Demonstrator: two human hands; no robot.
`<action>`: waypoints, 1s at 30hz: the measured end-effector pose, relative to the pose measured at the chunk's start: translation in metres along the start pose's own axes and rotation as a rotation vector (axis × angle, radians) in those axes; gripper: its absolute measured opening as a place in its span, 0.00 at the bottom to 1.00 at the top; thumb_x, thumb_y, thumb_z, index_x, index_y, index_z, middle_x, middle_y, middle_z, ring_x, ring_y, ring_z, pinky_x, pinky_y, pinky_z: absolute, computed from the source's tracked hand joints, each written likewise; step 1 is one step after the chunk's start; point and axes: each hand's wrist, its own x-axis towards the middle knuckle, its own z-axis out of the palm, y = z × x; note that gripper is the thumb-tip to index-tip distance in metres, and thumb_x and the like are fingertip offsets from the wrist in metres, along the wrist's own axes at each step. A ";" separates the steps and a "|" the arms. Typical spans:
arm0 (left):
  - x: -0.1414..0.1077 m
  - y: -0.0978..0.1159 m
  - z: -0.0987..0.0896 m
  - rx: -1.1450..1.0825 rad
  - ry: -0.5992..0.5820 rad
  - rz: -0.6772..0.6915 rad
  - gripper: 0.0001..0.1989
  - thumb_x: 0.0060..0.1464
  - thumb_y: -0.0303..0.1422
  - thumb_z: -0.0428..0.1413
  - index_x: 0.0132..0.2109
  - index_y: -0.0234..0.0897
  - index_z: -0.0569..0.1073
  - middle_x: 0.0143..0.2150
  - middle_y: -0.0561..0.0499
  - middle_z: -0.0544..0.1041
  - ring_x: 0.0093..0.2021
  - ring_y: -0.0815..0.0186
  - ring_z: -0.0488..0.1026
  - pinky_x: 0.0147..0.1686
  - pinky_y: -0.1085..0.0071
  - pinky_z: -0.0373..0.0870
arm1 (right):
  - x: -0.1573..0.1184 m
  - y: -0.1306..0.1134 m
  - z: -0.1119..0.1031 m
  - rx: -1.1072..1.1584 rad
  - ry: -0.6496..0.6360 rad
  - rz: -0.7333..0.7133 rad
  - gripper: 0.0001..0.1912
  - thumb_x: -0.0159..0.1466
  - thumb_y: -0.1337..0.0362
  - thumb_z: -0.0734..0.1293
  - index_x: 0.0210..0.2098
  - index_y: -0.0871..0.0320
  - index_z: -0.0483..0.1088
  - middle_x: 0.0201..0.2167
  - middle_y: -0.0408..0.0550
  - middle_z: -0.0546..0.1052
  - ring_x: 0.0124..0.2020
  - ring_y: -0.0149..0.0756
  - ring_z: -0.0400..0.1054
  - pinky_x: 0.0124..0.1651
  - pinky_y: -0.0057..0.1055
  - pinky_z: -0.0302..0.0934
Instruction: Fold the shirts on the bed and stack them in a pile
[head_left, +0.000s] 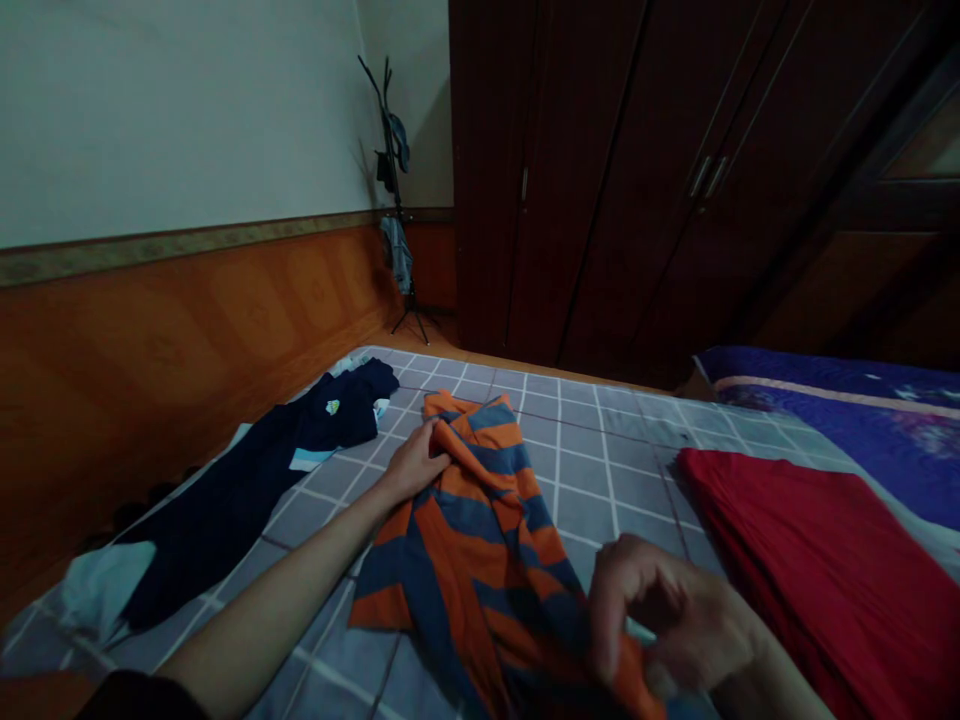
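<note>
An orange and grey-blue striped shirt point(491, 505) lies partly folded on the bed in front of me. Near its far end, my left hand point(415, 462) pinches a fold of the cloth between thumb and fingers. Closer to me on the right, my right hand point(667, 615) grips the shirt's near edge, its fingers curled and slightly blurred. Between the two hands the fabric is creased and slanted, and its nearest part runs into shadow at the bottom of the view.
A grey checked sheet point(577, 440) covers the bed. Dark navy clothes point(247, 510) lie along the left side, folded red cloth point(825, 570) on the right. Beyond are a purple blanket point(855, 390), a coat rack point(394, 170) and a dark wardrobe point(585, 180).
</note>
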 end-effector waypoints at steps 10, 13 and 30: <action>0.002 0.003 -0.033 0.049 0.047 0.089 0.12 0.49 0.32 0.52 0.41 0.34 0.72 0.37 0.48 0.76 0.32 0.64 0.74 0.34 0.68 0.71 | 0.007 0.032 -0.051 -0.215 0.691 0.073 0.25 0.52 0.53 0.71 0.44 0.60 0.73 0.27 0.46 0.76 0.26 0.35 0.68 0.30 0.29 0.61; 0.030 -0.004 -0.029 0.161 0.153 0.123 0.18 0.44 0.30 0.56 0.45 0.34 0.71 0.49 0.44 0.72 0.47 0.57 0.71 0.48 0.62 0.66 | 0.032 0.048 -0.044 -0.521 0.847 0.071 0.29 0.52 0.54 0.71 0.50 0.61 0.70 0.37 0.51 0.76 0.32 0.39 0.70 0.35 0.34 0.64; -0.053 0.129 -0.004 -0.253 -0.450 0.485 0.03 0.50 0.30 0.52 0.30 0.37 0.66 0.41 0.49 0.74 0.42 0.64 0.70 0.44 0.70 0.66 | 0.056 0.050 -0.008 -0.171 0.906 -0.248 0.11 0.52 0.60 0.69 0.33 0.60 0.72 0.27 0.43 0.74 0.28 0.34 0.67 0.28 0.26 0.61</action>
